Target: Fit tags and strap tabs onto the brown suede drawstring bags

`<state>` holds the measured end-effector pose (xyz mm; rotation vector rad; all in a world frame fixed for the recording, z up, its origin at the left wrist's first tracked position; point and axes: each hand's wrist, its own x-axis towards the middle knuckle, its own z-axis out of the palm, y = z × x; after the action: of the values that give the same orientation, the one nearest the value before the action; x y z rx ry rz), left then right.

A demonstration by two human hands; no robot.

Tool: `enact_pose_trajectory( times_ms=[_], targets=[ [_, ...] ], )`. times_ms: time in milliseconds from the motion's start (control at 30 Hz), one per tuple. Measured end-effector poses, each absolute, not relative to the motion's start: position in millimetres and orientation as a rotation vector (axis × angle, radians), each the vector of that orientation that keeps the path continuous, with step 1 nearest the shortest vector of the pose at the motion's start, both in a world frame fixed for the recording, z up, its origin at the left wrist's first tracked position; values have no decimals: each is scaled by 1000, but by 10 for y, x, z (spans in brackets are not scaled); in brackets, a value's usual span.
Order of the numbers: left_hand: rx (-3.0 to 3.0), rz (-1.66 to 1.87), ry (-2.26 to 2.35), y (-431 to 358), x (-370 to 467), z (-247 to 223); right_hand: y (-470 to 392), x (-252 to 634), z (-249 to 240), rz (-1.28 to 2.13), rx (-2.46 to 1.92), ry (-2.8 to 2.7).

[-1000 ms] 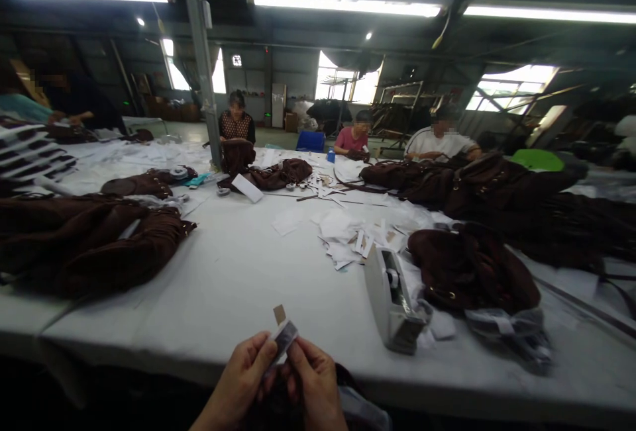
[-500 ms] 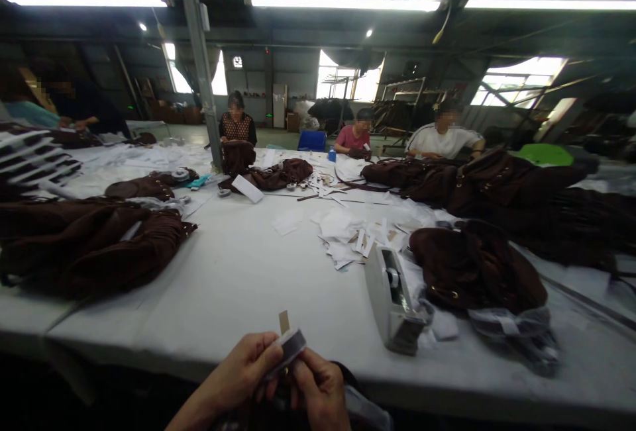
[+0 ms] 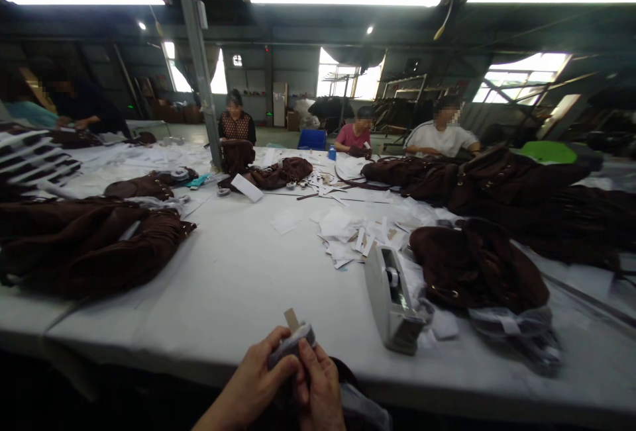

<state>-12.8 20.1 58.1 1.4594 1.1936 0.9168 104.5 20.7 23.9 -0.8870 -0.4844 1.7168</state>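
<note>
Your left hand [image 3: 263, 368] comes up from the lower left, wrist low, its fingers curled and its thumb bent inward, pinching the wrapped strip [image 3: 293, 343]. That strip sits between your two hands, at the middle of the table's near edge; you cannot tell from this view whether it is over the top or just short of it. A tan card [image 3: 291, 319] sticks up behind it. Your right hand [image 3: 322, 378] rises more steeply, its thumb and fingers pinched on the strip's right end, close against the left hand. Clear plastic [image 3: 365, 410] shows below the near edge, beside your right wrist.

Now the table [image 3: 209, 292]: at its left, a brown heap [image 3: 99, 242] reaches close to the near edge. From there, bare white surface runs along that edge to the tape dispenser [image 3: 392, 305], which stands near it, right of your hands. Paper scraps [image 3: 348, 232] bound that room on the far side. Right of the dispenser lies a brown bag [image 3: 479, 272], set back from the edge.
</note>
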Motion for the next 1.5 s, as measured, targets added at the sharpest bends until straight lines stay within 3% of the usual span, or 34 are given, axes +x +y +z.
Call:
enact_pose_trajectory(
  times_ms=[467,800,1067,1500],
  targets=[
    [1184,842,1017,336,-255,411,242,1136,-59,1574,-950,-1067],
    [1130,718,890,352,-269,407,261,1131,-162,1722,-947,-879],
    [1221,1164,1248,262,-140,468,307,1096,-85,1620,-990,-844],
    [1462,1319,1291,153,-43,371,268,1074,79,1560,-1024,-995]
  ],
)
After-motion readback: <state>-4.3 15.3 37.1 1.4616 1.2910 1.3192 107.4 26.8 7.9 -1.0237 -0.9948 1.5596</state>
